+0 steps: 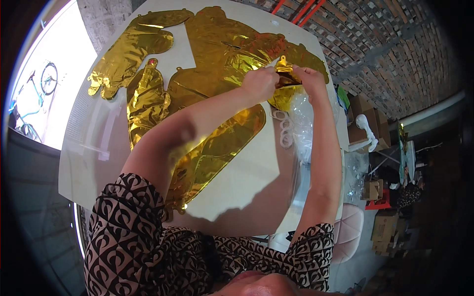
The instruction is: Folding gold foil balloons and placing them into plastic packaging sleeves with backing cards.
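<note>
A large flat gold foil balloon (207, 49) with small tabs on its edges lies spread over the white table (242, 182). My left hand (260, 84) is closed in a pinch on a gold foil part near the table's far right. Close beside it, my right hand (312, 80) pinches the same foil part from the right. Between the hands a folded foil flap (284, 68) with a holed tab stands up, and a dark opening or fold shows below it. My fingertips are partly hidden.
Beside my right forearm lie clear plastic film (302, 123) and a chain of whitish rings (285, 133). Right of the table are cardboard boxes (363, 111), a white chair (348, 232) and a red stool (379, 201). A brick wall (380, 49) rises behind; a bicycle (37, 93) stands outside, left.
</note>
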`<state>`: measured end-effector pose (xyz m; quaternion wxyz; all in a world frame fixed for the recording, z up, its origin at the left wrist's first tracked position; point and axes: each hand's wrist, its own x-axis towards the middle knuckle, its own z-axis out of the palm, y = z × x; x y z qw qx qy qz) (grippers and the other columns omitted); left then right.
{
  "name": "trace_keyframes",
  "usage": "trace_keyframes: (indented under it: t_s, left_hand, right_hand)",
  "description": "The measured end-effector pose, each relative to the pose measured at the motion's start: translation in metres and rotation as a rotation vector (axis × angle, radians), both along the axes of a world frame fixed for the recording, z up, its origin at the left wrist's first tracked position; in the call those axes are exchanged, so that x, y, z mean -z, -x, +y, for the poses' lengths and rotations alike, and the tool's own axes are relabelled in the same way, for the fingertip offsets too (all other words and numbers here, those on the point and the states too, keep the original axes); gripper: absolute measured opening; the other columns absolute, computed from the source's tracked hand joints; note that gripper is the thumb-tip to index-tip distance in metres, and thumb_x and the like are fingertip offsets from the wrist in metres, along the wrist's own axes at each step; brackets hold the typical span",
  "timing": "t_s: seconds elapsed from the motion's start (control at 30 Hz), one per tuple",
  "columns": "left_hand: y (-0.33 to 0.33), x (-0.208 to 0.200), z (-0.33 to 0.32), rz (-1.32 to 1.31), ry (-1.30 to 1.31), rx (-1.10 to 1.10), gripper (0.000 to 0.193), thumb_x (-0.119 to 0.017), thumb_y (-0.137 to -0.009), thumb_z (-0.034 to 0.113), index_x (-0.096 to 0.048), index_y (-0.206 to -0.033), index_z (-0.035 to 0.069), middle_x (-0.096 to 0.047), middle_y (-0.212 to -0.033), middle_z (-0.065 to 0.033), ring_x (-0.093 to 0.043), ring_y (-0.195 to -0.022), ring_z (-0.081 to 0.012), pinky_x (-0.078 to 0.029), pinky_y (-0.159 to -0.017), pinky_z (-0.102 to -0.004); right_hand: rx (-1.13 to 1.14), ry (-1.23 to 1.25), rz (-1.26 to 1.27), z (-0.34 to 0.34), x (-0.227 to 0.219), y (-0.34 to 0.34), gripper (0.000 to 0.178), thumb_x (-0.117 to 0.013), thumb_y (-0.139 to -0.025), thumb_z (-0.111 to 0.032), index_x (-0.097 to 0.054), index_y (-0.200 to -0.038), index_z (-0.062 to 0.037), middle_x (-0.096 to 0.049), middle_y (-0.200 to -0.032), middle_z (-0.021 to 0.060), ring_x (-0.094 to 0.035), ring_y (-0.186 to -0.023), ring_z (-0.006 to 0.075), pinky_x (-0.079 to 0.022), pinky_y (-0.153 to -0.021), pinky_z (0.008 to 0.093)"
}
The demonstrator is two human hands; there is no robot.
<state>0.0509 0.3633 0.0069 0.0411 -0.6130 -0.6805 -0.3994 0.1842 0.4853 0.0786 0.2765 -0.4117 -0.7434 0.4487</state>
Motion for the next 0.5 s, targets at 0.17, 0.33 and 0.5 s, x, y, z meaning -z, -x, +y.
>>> trace_keyframes:
  t_s: [0.17, 0.33, 0.5]
  left_hand:
    - [-0.004, -0.020, 0.004, 0.039, -0.192, 0.026, 0.012, -0.057, -0.085, 0.012, -0.069, -0.090, 0.012, -0.068, -0.087, -0.0099, -0.067, -0.087, -0.0333, -0.054, -0.073, -0.0459]
    - [0.005, -0.026, 0.016, -0.073, 0.040, -0.006, 0.022, -0.057, -0.086, 0.025, -0.070, -0.087, 0.007, -0.069, -0.097, -0.0121, -0.067, -0.092, -0.0298, -0.052, -0.081, -0.0456]
    - [-0.002, -0.019, 0.018, 0.436, 0.363, 0.109, 0.023, -0.055, -0.086, 0.022, -0.071, -0.092, 0.006, -0.071, -0.095, -0.0144, -0.067, -0.096, -0.0324, -0.050, -0.089, -0.0447]
  right_hand:
    - [-0.005, -0.284, -0.106, 0.001, 0.004, -0.003, 0.023, -0.076, -0.083, -0.024, -0.076, -0.086, -0.0006, -0.070, -0.072, 0.0063, -0.060, -0.065, 0.0088, -0.049, -0.064, 0.0280]
    - [0.060, -0.432, -0.234, -0.007, -0.010, 0.014, 0.027, -0.078, -0.080, -0.026, -0.077, -0.089, -0.0014, -0.071, -0.071, 0.0093, -0.065, -0.065, 0.0143, -0.050, -0.064, 0.0311]
    - [0.154, -0.345, -0.084, 0.025, -0.025, 0.004, 0.029, -0.076, -0.087, -0.025, -0.075, -0.094, 0.0032, -0.072, -0.080, 0.0050, -0.061, -0.072, 0.0077, -0.048, -0.066, 0.0276]
